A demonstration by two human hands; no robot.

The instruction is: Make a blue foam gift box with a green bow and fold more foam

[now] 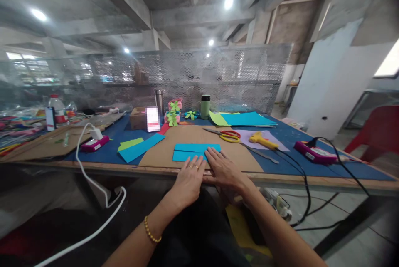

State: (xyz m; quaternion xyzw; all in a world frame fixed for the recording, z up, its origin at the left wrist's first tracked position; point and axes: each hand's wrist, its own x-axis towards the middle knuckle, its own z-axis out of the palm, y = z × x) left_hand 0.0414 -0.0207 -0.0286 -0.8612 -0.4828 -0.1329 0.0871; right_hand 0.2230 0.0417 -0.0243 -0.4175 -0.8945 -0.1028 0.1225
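Observation:
A folded sheet of blue paper (187,151) lies on the brown cardboard (158,156) at the front of the table, a fold line running along its length. My left hand (190,177) rests flat on its lower edge, fingers stretched out, with rings on it. Across the right end of the paper lies my right hand (222,166), also flat with fingers extended. The two hands touch or nearly touch at the thumbs. Neither hand grips anything. Beyond the right hand are scissors (229,135) with red and yellow handles.
A yellow glue gun (263,140) lies on lilac paper (245,139), near a metal blade (260,153). Blue strips (141,148) lie left. Blue sheets (247,119), a green bottle (205,107) and a steel flask (158,101) stand farther back. Purple power strips (314,152) trail cables.

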